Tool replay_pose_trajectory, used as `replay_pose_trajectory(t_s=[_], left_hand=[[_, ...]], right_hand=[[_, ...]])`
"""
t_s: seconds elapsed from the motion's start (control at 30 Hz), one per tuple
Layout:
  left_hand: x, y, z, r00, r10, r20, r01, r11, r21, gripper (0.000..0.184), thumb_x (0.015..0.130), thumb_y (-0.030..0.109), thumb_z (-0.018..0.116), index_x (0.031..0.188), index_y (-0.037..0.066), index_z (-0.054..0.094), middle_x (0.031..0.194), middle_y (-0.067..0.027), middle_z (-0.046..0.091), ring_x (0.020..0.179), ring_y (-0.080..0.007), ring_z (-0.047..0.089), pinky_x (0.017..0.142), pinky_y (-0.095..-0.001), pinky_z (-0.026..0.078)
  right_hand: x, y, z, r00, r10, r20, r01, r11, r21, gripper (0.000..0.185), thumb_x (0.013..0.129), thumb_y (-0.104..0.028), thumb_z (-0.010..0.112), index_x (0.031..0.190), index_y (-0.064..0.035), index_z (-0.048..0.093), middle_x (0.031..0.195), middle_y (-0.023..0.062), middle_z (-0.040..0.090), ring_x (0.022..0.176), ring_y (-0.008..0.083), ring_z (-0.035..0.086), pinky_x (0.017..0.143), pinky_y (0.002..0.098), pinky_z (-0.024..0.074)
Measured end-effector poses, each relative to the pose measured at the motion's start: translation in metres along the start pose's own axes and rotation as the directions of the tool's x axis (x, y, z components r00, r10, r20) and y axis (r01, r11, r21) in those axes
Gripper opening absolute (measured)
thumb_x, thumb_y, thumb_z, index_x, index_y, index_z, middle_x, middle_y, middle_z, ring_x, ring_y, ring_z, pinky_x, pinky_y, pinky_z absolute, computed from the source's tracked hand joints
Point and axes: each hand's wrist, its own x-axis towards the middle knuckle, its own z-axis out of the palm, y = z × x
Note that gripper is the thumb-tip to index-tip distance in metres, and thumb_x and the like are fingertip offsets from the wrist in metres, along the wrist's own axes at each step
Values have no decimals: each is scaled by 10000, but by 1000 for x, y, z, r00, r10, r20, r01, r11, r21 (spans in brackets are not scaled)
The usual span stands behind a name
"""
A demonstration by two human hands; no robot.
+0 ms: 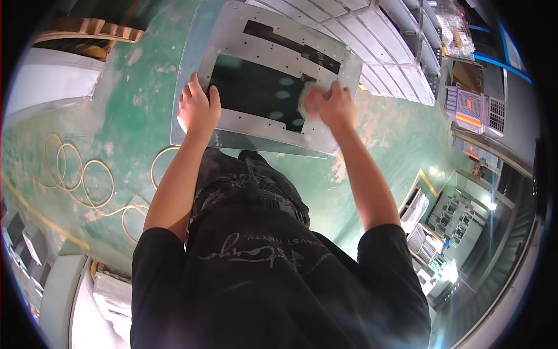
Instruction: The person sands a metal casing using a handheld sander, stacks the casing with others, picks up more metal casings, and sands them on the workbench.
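A pale metal panel [256,120] with a large cutout and narrower slots lies on a larger grey-blue board or tabletop [200,29] in front of me. Small holes dot its surface. My left hand [198,107] grips the panel's left border, fingers along the outer edge and thumb at the cutout's edge. At the right side, my right hand [337,107] is closed on a round pale disc with a reddish ring [311,103], smeared by motion. This disc sits over the panel's right border, beside the cutout. Its underside is hidden.
Stacked grey metal sections [372,46] stand beyond the panel at the upper right. A yellowish hose [96,185] lies coiled on the green floor to my left. Wooden pallet boards [93,28] are at the upper left. A purple-grey crate [468,110] stands far right.
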Motion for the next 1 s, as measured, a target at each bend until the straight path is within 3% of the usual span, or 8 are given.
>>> replay_pose_trajectory(t_s=[0.27,0.57,0.67,0.77,0.8,0.9,0.93,1.0], left_hand=[[-3,-4,0,999,23,24,-23,1000,0,623,957,379,565,1478,104,361,1273,-178,577,1163,-392,576,881,-520,524],[-5,-11,2,992,123,-20,-125,987,-97,634,942,379,576,1450,39,408,1254,-206,586,1164,-411,568,897,-529,509],[-3,-14,4,993,110,-50,-117,978,-172,628,941,398,569,1443,48,429,1276,-204,591,1167,-418,563,945,-523,487],[9,-26,-1,986,26,166,33,939,-343,608,953,408,558,1444,65,451,1320,-187,587,1185,-416,554,991,-515,455],[23,-53,22,983,98,153,-2,848,-529,569,998,454,490,1443,100,488,1340,-138,597,1191,-343,563,1011,-470,441],[35,-77,-35,709,-3,705,616,488,-618,559,1031,495,410,1445,132,510,1328,-104,614,1185,-255,560,1000,-424,444],[34,-98,-36,669,64,740,649,434,-625,573,1039,525,357,1447,154,513,1289,-72,633,1113,-202,586,966,-393,459],[17,-132,-34,598,-39,800,720,466,-515,573,1023,518,395,1455,156,497,1249,-87,638,1042,-201,599,947,-390,467]], right_hand=[[-101,-13,6,995,-15,101,9,998,58,307,804,-343,663,988,-110,586,1022,182,583,905,427,640,776,521,522],[-83,128,26,910,403,-101,-388,911,141,310,816,-362,644,918,-72,602,928,232,642,872,446,645,757,513,523],[-81,113,31,922,355,-156,-340,933,115,291,798,-363,639,892,-90,604,931,225,652,860,449,638,750,523,516],[-92,50,29,945,315,-86,-311,949,58,285,788,-366,624,929,-119,604,1000,212,628,929,424,637,783,514,513],[-96,28,28,962,264,-76,-260,964,55,287,792,-373,620,929,-121,604,997,205,626,917,426,643,778,515,517],[-105,-45,28,990,143,-1,-143,988,60,312,785,-376,641,969,-127,600,1012,181,621,921,405,646,770,505,519],[-106,-67,25,994,110,19,-111,992,51,327,779,-374,654,990,-129,598,1020,173,620,929,393,645,769,498,518],[-104,-109,18,997,34,70,-38,998,51,352,781,-381,647,1044,-150,609,1048,168,612,949,393,653,779,495,531]])
